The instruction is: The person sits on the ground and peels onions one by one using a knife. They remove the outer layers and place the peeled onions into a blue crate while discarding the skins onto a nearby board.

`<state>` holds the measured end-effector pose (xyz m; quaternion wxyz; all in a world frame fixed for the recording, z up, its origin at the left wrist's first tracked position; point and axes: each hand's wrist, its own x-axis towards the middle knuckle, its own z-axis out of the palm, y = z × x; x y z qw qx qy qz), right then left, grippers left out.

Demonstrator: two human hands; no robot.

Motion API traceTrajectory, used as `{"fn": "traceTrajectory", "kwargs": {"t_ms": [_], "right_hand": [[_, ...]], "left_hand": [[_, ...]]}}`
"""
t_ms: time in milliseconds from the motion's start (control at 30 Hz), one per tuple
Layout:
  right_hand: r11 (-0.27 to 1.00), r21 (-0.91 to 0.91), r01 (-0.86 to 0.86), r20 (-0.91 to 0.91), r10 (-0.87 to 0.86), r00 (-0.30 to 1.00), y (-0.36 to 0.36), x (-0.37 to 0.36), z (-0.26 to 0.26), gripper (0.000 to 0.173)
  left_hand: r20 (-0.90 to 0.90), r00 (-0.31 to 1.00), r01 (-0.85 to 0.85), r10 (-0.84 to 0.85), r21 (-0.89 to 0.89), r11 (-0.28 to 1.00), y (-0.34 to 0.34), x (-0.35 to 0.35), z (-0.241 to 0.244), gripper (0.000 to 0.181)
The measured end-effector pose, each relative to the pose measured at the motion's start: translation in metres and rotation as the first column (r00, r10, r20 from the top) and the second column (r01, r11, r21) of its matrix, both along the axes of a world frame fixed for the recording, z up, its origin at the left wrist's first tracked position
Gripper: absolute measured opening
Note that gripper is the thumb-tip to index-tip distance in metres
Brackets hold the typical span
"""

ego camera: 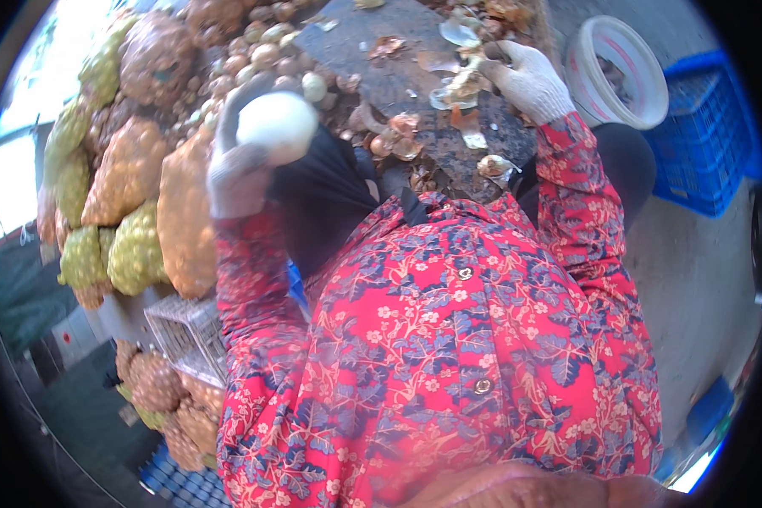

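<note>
My left hand [236, 178], in a pale knit glove, grips a large peeled white onion [282, 126] above my left thigh; both are slightly blurred. My right hand [528, 81], gloved likewise, is over the right side of a dark worn board [394, 70], its fingers curled. Loose onion skins [462, 89] lie by its thumb and fingertips. Whether something is pinched between those fingers cannot be made out. More dry brown skins [401, 136] are scattered over the near part of the board.
Loose onions [265, 56] are heaped left of the board, beside full mesh sacks [127, 171]. At right stand a white plastic bucket [657, 95] and a blue plastic crate [698, 146]. A pale crate [190, 333] and more sacks [155, 384] are at lower left.
</note>
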<state>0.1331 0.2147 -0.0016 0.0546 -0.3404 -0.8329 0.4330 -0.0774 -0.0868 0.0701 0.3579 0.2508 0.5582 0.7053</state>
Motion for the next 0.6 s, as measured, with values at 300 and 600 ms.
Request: {"fn": "traceTrajectory", "kwargs": {"t_ms": [300, 600], "right_hand": [[0.992, -0.124, -0.031, -0.052, 0.025, 0.998, -0.008, -0.019, -0.013, 0.038], [0.959, -0.277, -0.061, -0.114, 0.030, 0.993, -0.008, -0.033, -0.029, 0.029]], "left_hand": [[0.078, 0.990, 0.009, 0.116, -0.863, 0.506, -0.304, 0.015, 0.016, 0.072], [-0.534, 0.739, -0.447, -0.411, -0.845, 0.293, -0.204, 0.076, 0.041, 0.036]]}}
